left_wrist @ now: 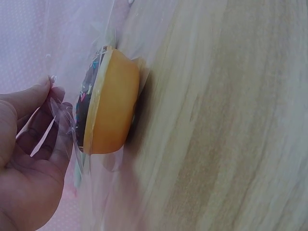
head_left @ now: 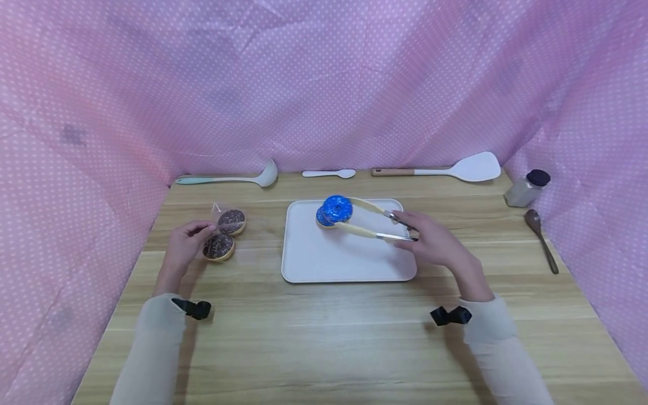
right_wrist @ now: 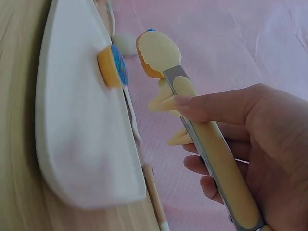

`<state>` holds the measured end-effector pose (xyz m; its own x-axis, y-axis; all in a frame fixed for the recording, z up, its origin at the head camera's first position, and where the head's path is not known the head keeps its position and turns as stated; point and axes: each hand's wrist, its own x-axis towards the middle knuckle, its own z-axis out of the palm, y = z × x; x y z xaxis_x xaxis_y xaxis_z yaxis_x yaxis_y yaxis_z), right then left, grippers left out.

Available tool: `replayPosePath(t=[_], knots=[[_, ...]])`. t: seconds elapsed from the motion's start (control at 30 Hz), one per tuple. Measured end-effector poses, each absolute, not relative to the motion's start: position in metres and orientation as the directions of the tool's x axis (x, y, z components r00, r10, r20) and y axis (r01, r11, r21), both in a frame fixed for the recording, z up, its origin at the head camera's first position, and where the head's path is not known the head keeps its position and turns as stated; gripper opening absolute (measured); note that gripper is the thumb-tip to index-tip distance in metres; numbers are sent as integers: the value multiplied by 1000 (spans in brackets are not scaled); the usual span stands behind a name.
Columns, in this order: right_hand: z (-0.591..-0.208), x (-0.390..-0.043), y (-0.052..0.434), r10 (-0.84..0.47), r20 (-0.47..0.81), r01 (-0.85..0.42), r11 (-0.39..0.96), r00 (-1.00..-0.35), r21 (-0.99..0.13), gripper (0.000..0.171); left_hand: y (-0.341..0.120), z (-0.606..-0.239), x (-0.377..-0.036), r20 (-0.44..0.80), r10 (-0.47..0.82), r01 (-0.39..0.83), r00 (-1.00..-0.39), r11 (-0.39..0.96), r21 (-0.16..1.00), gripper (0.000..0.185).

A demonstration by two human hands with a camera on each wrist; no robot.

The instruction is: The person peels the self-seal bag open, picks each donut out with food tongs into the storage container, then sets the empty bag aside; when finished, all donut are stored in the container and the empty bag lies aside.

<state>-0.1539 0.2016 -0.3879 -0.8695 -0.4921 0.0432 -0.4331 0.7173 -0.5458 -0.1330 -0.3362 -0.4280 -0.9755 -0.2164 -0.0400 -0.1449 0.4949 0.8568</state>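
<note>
Tongs lifting a blue doughnut over the tray, bagged chocolate doughnuts at the left.

Nearest, the left hand [head_left: 184, 241] pinched the clear bag [left_wrist: 60, 120] round two chocolate doughnuts [head_left: 225, 235] lying on the wooden table [head_left: 324, 332]. To the right, the right hand [head_left: 430, 241] squeezed the tongs [head_left: 374, 222], which clamped a blue doughnut [head_left: 337, 208] just above a second blue doughnut [head_left: 323, 219] on the far part of the white tray [head_left: 344, 264]. Farther back lay a ladle [head_left: 228, 179], a small spoon [head_left: 329, 174] and a spatula [head_left: 440, 169].
</note>
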Motion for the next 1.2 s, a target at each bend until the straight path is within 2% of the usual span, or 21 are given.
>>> replayPosePath(t=[0.33, 0.67, 0.93, 1.2], knots=[[-405, -155, 241, -415, 7, -355, 769, -910, -532, 64, -343, -430, -130, -48, -213, -151, -976, 498, 854, 43], [-418, -163, 248, -382, -66, -289, 791, -922, -540, 65, -341, -429, -131, -38, -219, -147, -975, 503, 851, 41], [-413, -161, 248, -371, -90, -269, 800, -924, -537, 68, -340, -427, -133, -89, -204, -170, -975, 425, 889, 42], [-392, -157, 233, -410, 28, -365, 778, -912, -512, 68, -327, -409, -127, -94, -175, -152, -980, 360, 920, 39]])
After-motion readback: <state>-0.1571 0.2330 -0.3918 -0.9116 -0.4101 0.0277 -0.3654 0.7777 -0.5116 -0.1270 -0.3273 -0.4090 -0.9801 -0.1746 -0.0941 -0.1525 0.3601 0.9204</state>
